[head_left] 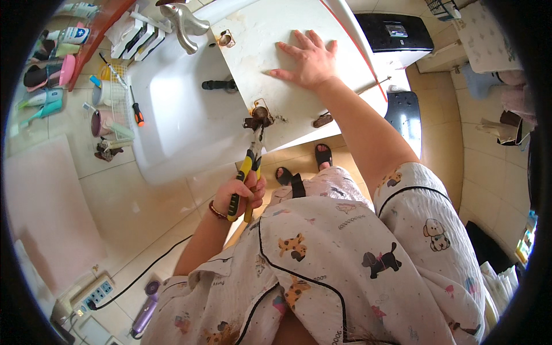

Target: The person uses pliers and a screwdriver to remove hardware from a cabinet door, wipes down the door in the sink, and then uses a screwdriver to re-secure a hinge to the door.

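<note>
My left hand (240, 194) is closed round the yellow-and-black handles of a pair of pliers (248, 164). The jaws reach up to a rusty hinge (260, 118) at the near left corner of a white board (299, 100); whether they grip it, I cannot tell. My right hand (310, 62) lies flat on the board with its fingers spread, pressing on its surface. A second rusty metal fitting (226, 39) sits at the board's far left edge. The board lies across the white sink (172, 132). A black handle (218, 84) in the basin runs partly under the board.
A metal faucet (187, 27) stands at the back of the sink. On the left rim lies an orange-and-black screwdriver (138, 114), beside a white wire basket (119, 98). A brown rusty piece (323, 120) rests near the board's front edge. A power strip (95, 294) is at lower left.
</note>
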Tool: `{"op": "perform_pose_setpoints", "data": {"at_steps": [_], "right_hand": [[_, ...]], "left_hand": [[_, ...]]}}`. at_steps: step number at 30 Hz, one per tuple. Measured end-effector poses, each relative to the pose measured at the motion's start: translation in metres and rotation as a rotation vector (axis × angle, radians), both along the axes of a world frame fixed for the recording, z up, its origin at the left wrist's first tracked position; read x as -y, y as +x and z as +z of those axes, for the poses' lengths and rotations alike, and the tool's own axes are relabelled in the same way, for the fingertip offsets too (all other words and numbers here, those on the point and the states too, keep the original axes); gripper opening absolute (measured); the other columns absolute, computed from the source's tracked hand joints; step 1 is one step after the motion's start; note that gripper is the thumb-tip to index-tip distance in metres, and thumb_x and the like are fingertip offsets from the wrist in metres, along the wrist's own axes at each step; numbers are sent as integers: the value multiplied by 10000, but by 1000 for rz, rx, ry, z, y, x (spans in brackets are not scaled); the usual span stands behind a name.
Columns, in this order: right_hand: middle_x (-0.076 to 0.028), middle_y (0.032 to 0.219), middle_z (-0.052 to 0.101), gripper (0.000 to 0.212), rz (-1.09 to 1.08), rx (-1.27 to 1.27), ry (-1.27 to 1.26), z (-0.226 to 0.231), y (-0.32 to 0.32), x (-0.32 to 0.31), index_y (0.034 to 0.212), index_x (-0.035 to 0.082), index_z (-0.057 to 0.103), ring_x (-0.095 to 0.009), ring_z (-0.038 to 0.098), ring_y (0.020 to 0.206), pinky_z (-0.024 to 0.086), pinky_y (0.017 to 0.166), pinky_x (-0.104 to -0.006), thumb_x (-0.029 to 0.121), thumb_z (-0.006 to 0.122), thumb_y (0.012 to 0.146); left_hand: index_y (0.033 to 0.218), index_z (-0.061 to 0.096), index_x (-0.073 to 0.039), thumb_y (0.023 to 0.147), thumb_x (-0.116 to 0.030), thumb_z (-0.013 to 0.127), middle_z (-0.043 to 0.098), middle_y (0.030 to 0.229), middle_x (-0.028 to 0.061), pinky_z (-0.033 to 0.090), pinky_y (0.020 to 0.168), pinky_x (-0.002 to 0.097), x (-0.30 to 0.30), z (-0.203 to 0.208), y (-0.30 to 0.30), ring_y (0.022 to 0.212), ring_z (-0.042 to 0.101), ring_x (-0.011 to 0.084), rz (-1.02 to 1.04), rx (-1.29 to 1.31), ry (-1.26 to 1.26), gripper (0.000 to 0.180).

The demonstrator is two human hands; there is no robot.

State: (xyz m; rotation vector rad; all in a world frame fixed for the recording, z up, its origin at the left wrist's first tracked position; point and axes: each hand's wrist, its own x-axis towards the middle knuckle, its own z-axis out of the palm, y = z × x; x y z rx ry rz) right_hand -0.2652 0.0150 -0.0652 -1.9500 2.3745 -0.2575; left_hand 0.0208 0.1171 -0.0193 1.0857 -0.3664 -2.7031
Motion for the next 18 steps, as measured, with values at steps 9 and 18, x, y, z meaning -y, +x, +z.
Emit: {"op": "perform_pose_setpoints", "data": {"at_steps": [9,18], "right_hand": [[-31,1392,326,710,24,-8,-49,-5,-1,1,1262,342,475,-255,211,1312,121,993,-622,754,454,683],[-47,1390,332,694,45,26,-106,-11,-3,-1,1251,327,494,-262,233,1298,138,978,-627,736,469,691]], "left_hand": [[786,516,-22,647,-25,518,523,845,89,407,579,246,47,38,-17,660,486,134,-596,716,-403,140],[995,506,-7,744,-228,631,542,848,98,438,633,295,54,38,-10,719,521,187,-994,1082,-1021,357]]}}
